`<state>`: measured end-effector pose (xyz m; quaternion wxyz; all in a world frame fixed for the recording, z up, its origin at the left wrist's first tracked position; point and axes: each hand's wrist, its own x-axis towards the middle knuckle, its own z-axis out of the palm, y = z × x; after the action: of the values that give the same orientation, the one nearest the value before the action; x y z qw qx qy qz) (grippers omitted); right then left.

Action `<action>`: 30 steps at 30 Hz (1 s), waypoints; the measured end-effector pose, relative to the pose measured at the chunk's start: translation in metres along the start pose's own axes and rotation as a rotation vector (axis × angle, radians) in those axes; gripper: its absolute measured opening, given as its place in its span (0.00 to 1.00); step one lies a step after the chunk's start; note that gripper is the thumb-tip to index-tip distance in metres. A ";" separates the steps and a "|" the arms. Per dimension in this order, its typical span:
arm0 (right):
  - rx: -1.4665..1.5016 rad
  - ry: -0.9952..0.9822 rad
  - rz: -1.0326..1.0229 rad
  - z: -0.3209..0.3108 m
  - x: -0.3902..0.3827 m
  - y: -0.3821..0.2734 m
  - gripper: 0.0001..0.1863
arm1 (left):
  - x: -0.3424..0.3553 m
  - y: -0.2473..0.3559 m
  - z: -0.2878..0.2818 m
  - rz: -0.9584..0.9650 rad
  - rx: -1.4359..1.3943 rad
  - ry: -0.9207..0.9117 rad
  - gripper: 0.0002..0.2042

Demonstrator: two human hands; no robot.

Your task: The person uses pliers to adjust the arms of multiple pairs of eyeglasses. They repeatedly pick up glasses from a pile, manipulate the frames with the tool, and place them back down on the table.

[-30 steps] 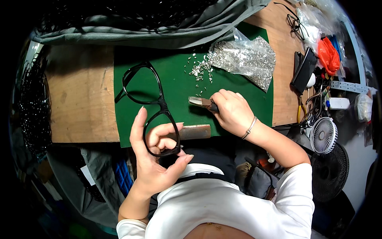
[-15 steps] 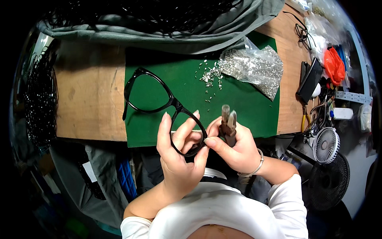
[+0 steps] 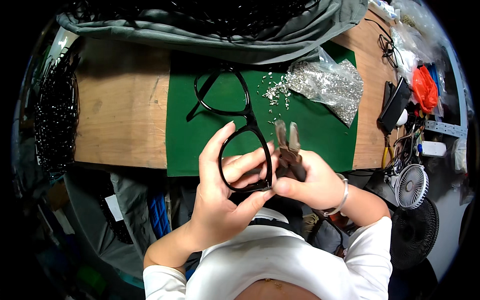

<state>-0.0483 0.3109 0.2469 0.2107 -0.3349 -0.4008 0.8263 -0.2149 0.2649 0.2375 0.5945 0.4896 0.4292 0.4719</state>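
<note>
1. The glossy black plastic eyeglass frame (image 3: 250, 120) is tilted over the near part of the mat, one rim near me and the other farther off; I can't tell whether the far rim touches down. One temple arm shows, at the far rim.
2. My left hand (image 3: 210, 215) grips the near rim: thumb pressed against its near edge, index finger lying along its left side, other fingers behind, seen through the opening. I judge this grip keeps the near corner steady and facing my right side.
3. My right hand (image 3: 317, 180) is closed around the dark-handled metal pliers (image 3: 289, 145), their jaws parted and pointing away from me. Its thumb is by that near corner, though whether it touches I can't tell; keeping the tool in the palm probably frees the tips for fine handling.
4. Under the work is a flat green mat (image 3: 332, 145), likely there to spare the gloss and make small bits easy to spot.
5. Farther off, small silvery pieces (image 3: 277, 92) are scattered beside a clear plastic bag (image 3: 345, 90) full of similar ones, seemingly within easy reach of my right.
6. Beyond the mat, the wooden worktop (image 3: 120, 120) carries a grey cloth (image 3: 200, 42) at the far side and yellow-handled pliers (image 3: 386, 152) at the right edge.
</note>
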 end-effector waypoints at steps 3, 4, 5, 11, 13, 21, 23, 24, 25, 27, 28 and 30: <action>-0.358 -0.047 -0.034 -0.013 -0.012 -0.005 0.12 | -0.006 0.012 -0.009 -0.133 -0.051 0.048 0.45; -0.602 -0.094 -0.023 -0.020 -0.014 -0.009 0.12 | -0.007 0.014 -0.012 -0.156 -0.082 0.042 0.45; -0.615 -0.136 0.065 -0.017 -0.015 -0.010 0.13 | -0.007 0.015 -0.013 -0.165 -0.134 0.055 0.45; -0.734 -0.355 0.173 -0.013 -0.010 -0.017 0.12 | -0.004 0.017 -0.005 -0.227 -0.241 0.090 0.46; -0.764 -0.363 0.191 -0.013 -0.008 -0.019 0.13 | -0.004 0.014 -0.008 -0.188 -0.194 0.013 0.43; -0.992 -0.216 0.116 -0.011 -0.009 -0.007 0.20 | -0.006 0.007 -0.004 -0.196 -0.147 -0.018 0.41; -0.928 -0.246 0.166 -0.015 -0.009 -0.008 0.19 | -0.003 0.011 -0.001 -0.238 -0.200 0.020 0.41; -0.867 -0.287 0.236 -0.018 -0.007 -0.014 0.18 | -0.002 0.012 -0.002 -0.249 -0.181 0.025 0.41; -0.805 -0.328 0.306 -0.021 -0.005 -0.017 0.17 | -0.002 0.013 -0.003 -0.260 -0.163 0.031 0.41; -0.763 -0.261 0.141 -0.034 -0.007 -0.008 0.18 | -0.001 0.014 -0.003 -0.285 -0.112 0.061 0.42; -0.740 -0.234 0.060 -0.039 -0.007 -0.005 0.19 | 0.000 0.013 -0.004 -0.292 -0.111 0.055 0.41; -0.854 -0.134 0.251 -0.041 -0.003 -0.003 0.18 | 0.001 0.007 -0.006 -0.305 -0.111 0.041 0.41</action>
<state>-0.0168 0.3319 0.2319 -0.0747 -0.3834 -0.6752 0.6257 -0.2217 0.2676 0.2439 0.6765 0.3754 0.4839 0.4090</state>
